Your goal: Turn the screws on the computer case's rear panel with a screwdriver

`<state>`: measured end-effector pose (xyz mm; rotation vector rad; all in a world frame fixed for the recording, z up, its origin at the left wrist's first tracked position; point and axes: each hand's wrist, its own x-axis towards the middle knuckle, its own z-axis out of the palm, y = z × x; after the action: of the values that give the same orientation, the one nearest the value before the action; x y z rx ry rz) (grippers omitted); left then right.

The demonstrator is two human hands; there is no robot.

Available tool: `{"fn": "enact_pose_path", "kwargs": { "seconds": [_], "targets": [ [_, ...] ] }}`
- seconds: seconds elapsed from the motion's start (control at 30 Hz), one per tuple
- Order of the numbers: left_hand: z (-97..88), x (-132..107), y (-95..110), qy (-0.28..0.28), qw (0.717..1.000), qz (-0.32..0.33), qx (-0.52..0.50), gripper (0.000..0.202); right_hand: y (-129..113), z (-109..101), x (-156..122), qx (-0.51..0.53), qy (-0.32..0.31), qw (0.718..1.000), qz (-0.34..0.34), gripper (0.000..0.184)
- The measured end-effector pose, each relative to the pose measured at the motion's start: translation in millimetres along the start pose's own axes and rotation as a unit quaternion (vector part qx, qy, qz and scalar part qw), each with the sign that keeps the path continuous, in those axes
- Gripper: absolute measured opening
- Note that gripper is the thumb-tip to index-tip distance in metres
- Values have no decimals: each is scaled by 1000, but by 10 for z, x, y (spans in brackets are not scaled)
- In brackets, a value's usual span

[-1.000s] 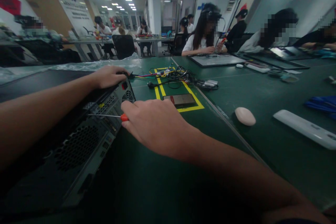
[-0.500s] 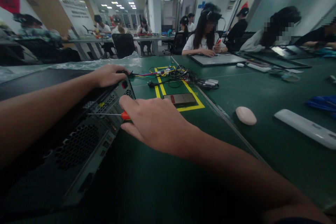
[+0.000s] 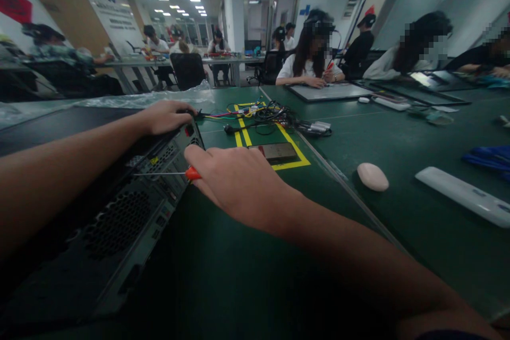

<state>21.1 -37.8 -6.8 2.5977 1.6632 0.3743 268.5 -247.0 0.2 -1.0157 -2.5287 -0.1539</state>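
A dark computer case point(image 3: 119, 223) lies at the left, its metal back panel with a round fan grille facing right. My left hand point(image 3: 169, 116) grips the far top corner of the case, fingers bent over the edge. In my right hand point(image 3: 243, 186) is a screwdriver point(image 3: 193, 173), held by its orange-red handle with the fingers closed. Its thin shaft points left, and the tip meets the back panel close to the upper edge. The screw under the tip, if any, is too small and dark to make out.
Beyond the case lie tangled cables point(image 3: 274, 114) and a flat dark box point(image 3: 279, 152) by yellow tape point(image 3: 292, 164). A pale rounded object point(image 3: 372, 177) and a long white device point(image 3: 462, 196) are at right. A co-worker point(image 3: 313, 58) sits across the table.
My right hand has shifted slightly right, and its lower fingers have drawn in around the screwdriver handle. The tip stays at the same spot. My left hand has not visibly moved on the case.
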Motion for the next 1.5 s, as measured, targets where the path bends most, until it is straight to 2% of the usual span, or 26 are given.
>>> {"fn": "enact_pose_path", "kwargs": {
  "seconds": [0.6,0.97,1.3,1.5],
  "targets": [
    [-23,-34,65,-3,1000,-11,6,67,-20,-35,-16,10,-31,999,10,27],
    [10,5,0,4,1000,-3,14,65,15,54,-16,12,-15,1000,-9,21],
    [-8,2,0,-9,1000,11,12,66,19,38,-22,2,-10,1000,-5,16],
    [-18,-15,41,-5,1000,-6,10,64,2,16,-26,-3,-18,1000,3,16]
  ]
}}
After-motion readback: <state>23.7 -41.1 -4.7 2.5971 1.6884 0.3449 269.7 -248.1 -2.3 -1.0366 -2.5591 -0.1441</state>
